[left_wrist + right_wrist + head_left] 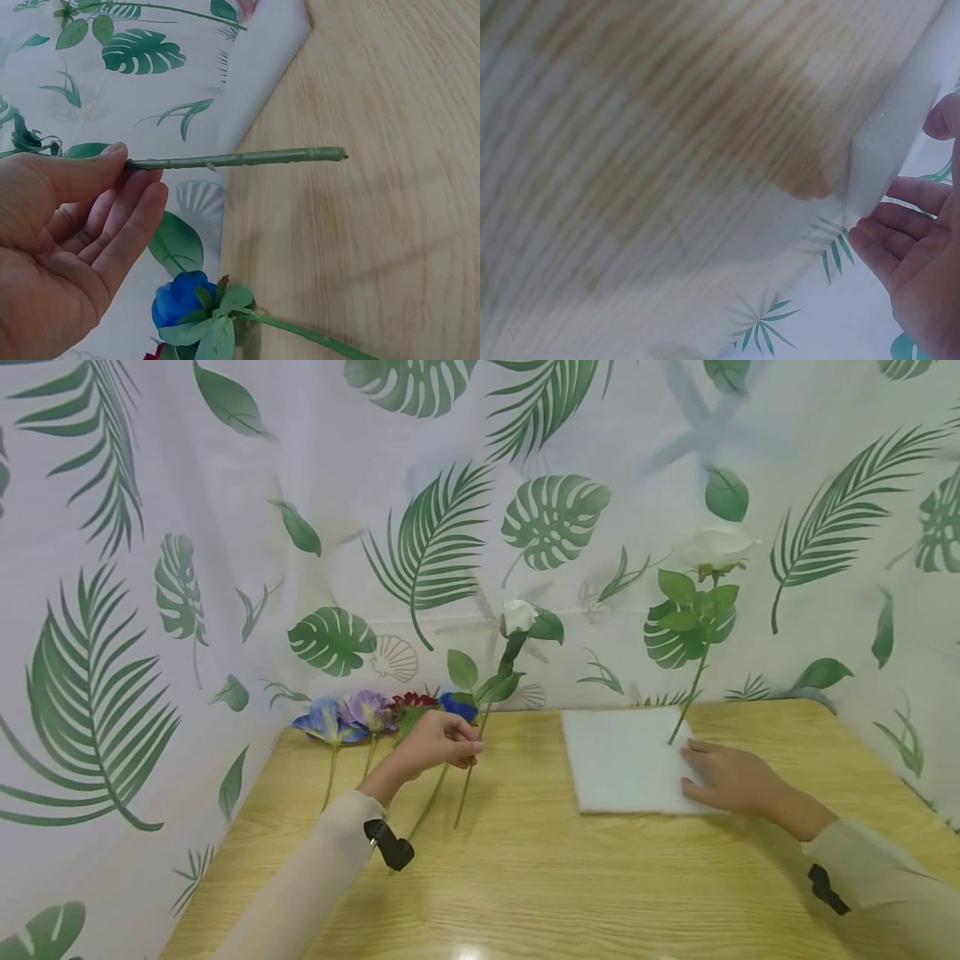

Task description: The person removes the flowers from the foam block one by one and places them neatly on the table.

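My left hand (438,743) pinches the stem (255,157) of a white rose (519,617) between thumb and fingertips. The flower points up and the bare stem end hangs above the table. To the right lies a flat white foam block (626,764). A second white rose (716,547) stands in it, leaning slightly right. My right hand (738,781) touches the block's right edge, its fingers (900,247) fairly straight against the foam. Just behind the left hand lies a blue rose (184,300) with a green stem.
Further left on the wooden table (525,877) lie a blue flower (327,720), a purple flower (371,710) and a red flower (411,702), partly behind the left hand. A leaf-patterned cloth (465,435) hangs along the table's back edge.
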### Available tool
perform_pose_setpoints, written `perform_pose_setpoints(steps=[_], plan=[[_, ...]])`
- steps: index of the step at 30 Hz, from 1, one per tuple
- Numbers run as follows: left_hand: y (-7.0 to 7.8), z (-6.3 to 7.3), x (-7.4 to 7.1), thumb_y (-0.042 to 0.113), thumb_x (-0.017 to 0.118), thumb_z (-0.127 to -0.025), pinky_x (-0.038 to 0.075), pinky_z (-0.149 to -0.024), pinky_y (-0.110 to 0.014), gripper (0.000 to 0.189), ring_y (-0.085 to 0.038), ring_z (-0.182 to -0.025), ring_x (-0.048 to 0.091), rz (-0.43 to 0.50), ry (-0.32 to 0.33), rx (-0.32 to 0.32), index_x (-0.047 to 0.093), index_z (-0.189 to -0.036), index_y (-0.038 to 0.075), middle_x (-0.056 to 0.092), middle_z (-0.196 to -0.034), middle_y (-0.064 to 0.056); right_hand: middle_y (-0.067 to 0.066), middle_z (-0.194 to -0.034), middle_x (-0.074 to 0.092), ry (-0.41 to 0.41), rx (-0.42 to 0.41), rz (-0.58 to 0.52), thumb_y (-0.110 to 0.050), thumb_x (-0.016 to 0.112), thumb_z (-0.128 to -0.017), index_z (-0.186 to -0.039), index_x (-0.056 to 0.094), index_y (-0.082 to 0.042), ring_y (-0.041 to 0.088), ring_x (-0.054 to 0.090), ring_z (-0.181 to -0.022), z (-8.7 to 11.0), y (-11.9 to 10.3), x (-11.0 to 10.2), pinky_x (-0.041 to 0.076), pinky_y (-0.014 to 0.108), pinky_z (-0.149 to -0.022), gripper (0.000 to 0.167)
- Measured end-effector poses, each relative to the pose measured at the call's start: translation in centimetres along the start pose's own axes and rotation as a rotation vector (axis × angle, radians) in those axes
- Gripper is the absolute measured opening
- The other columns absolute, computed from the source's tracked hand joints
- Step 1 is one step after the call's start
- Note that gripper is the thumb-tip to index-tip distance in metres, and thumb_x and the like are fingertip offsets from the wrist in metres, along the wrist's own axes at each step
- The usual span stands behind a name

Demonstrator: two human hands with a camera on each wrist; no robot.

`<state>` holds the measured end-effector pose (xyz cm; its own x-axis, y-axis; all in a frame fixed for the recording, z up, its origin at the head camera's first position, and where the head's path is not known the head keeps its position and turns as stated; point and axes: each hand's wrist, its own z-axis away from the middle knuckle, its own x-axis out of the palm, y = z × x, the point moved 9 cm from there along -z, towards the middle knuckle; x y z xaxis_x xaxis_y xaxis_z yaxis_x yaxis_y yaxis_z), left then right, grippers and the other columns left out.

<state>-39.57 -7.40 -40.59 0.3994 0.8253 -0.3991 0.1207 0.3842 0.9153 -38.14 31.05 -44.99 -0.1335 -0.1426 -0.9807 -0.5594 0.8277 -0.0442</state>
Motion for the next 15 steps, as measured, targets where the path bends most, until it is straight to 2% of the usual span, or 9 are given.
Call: perform_pose_setpoints(steps=[7, 15], plan=[[-1.9, 0.4, 0.0, 0.010, 0.071, -0.096, 0.064, -0.085, -0.049, 0.015, -0.019, -0.076, 0.074, -0.028, -0.003, -0.088, 0.072, -0.102, -0.004, 0.075, -0.092, -0.018, 0.034, -0.127, 0.065, -0.007, 0.011, -0.002, -0.032, 0.070, -0.092, -0.123, 0.067, 0.012, 0.048, 0.067, -0.112, 0.0, 0.2, 0.2, 0.060, 0.055, -0.087, 0.054], [-3.4, 0.8, 0.3, 0.010, 0.073, -0.094, 0.065, -0.080, -0.045, 0.016, -0.014, -0.068, 0.070, -0.023, -0.005, -0.138, 0.073, -0.099, -0.005, 0.074, -0.085, -0.012, 0.035, -0.125, 0.065, 0.007, -0.001, -0.010, -0.031, 0.071, -0.091, -0.121, 0.068, 0.012, 0.049, 0.067, -0.110, 0.0, 0.0, 0.0, 0.060, 0.054, -0.084, 0.053]])
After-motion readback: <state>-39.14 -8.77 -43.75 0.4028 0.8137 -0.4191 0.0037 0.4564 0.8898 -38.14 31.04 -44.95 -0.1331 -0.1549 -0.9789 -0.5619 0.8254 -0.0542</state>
